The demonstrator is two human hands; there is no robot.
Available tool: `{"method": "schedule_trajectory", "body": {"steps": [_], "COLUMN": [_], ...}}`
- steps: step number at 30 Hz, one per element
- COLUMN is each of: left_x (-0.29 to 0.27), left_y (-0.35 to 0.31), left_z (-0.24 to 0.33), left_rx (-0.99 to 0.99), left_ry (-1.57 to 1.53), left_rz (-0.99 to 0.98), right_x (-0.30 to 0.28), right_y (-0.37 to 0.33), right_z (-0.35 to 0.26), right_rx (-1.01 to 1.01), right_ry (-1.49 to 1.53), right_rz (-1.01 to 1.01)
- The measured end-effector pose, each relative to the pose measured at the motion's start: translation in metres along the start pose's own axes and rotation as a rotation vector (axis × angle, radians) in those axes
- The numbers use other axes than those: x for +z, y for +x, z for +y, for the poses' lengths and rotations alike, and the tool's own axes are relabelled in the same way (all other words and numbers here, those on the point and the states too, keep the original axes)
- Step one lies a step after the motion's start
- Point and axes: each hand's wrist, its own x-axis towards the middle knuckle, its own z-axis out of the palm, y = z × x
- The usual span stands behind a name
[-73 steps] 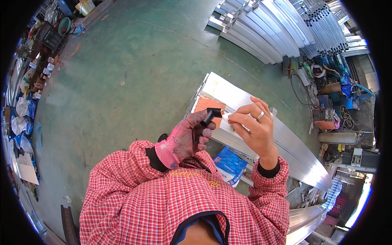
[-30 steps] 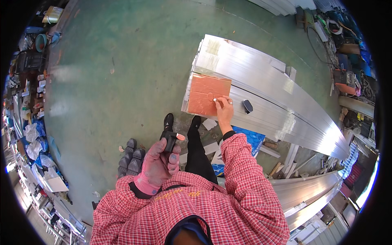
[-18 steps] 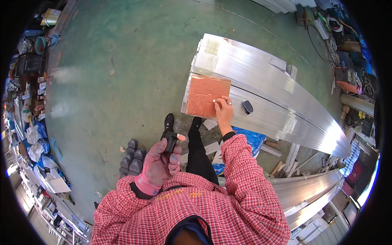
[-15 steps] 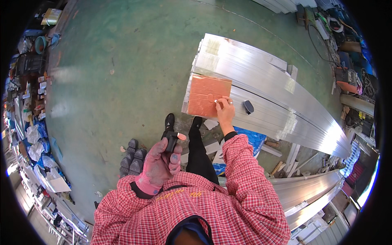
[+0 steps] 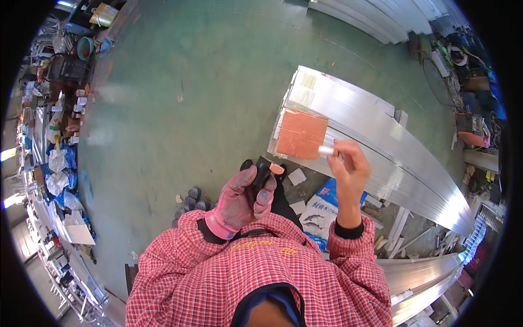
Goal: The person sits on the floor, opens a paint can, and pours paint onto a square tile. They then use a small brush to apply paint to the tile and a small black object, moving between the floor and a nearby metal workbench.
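My left hand (image 5: 237, 199), in a stained pink glove, grips a small black block (image 5: 262, 172) with an orange-pink end (image 5: 277, 169), held in front of my chest. My bare right hand (image 5: 351, 163) pinches a short white cylinder (image 5: 326, 150), too blurred to name, near the right edge of an orange-coated cardboard piece (image 5: 303, 134). That cardboard lies flat on a stack of silvery metal profiles (image 5: 348, 103).
A blue and white printed bag (image 5: 320, 215) lies on the floor beside offcuts below the stack. Cluttered shelving (image 5: 60, 131) runs along the left, and more long profiles (image 5: 376, 19) stand at the far right. Green floor (image 5: 180, 71) spreads to the left of the stack.
My right hand has lifted off the cardboard and drawn back to the right with the white cylinder. The view has shifted; the dark object formerly beside that hand no longer shows.
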Motion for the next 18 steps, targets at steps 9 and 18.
{"method": "schedule_trajectory", "body": {"steps": [9, 18], "left_x": [0.040, 0.038], "left_y": [-0.010, -0.024], "left_z": [-0.004, -0.009], "left_rx": [-0.015, -0.005], "left_ry": [0.070, 0.060], "left_rz": [-0.036, -0.217], "right_x": [0.017, 0.020], "right_y": [-0.010, -0.016], "right_z": [-0.109, -0.134], "right_rx": [-0.513, -0.689], "right_ry": [-0.283, -0.438], "right_rz": [-0.229, -0.255]}}
